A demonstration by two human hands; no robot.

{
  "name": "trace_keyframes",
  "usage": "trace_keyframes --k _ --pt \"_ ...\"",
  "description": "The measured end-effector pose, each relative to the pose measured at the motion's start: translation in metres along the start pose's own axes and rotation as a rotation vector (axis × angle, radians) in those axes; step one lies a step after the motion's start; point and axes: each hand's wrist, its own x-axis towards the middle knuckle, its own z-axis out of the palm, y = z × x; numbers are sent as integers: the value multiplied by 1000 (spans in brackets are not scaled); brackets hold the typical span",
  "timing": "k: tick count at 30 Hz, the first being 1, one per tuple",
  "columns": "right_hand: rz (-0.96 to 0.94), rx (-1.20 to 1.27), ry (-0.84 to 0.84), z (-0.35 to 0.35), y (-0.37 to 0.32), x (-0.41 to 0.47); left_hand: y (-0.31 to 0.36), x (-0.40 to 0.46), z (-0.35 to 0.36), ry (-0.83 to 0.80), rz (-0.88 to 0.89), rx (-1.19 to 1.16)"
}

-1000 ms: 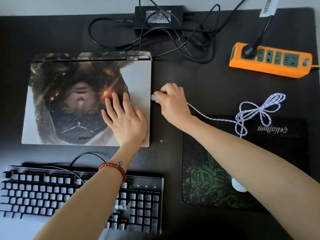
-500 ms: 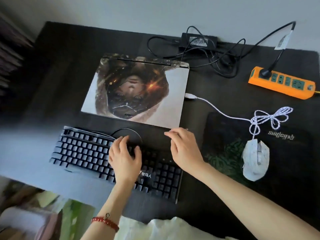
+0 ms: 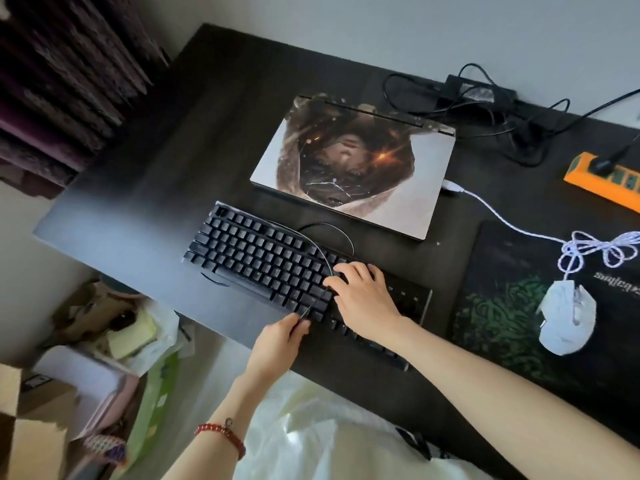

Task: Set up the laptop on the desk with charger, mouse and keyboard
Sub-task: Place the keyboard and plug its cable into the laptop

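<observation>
A closed laptop (image 3: 356, 164) with a picture skin lies on the black desk (image 3: 145, 188). In front of it sits a black keyboard (image 3: 256, 258), with its thin cable (image 3: 320, 249) looping across the keys. My left hand (image 3: 277, 341) pinches that cable at the keyboard's front edge. My right hand (image 3: 367, 296) rests on the keys at the right, fingertips beside the cable. A white mouse (image 3: 568, 317) sits on the mouse pad (image 3: 498, 306), and its white plug (image 3: 452, 186) is at the laptop's right side. The black charger brick (image 3: 474, 90) lies behind the laptop among tangled leads.
An orange power strip (image 3: 599, 181) with one plug in it lies at the right back. Cardboard boxes and bags (image 3: 104, 368) crowd the floor left of the desk. A dark curtain (image 3: 62, 81) hangs at the far left.
Both hands left the laptop's right edge for the keyboard; the white plug stayed there. My left hand now pinches the keyboard cable. The view has swung left.
</observation>
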Motion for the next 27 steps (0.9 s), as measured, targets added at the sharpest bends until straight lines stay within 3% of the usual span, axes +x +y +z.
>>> trace_keyframes --k 4,10,13,16,21,27 --pt "46 41 74 -12 -21 17 -19 21 -48 98 95 -62" --pt "206 459 277 -34 -91 78 -63 63 -153 301 128 -79" --pt "256 316 122 -23 -123 112 -96 77 -201 366 20 -159" --pt "333 101 22 1 -136 130 -130 84 -229 353 -156 -497" --pt "483 35 -31 8 -122 162 -163 96 -254 163 -228 -1003" --pt "433 87 -214 0 -116 198 -158 120 -245 203 -362 -1061"
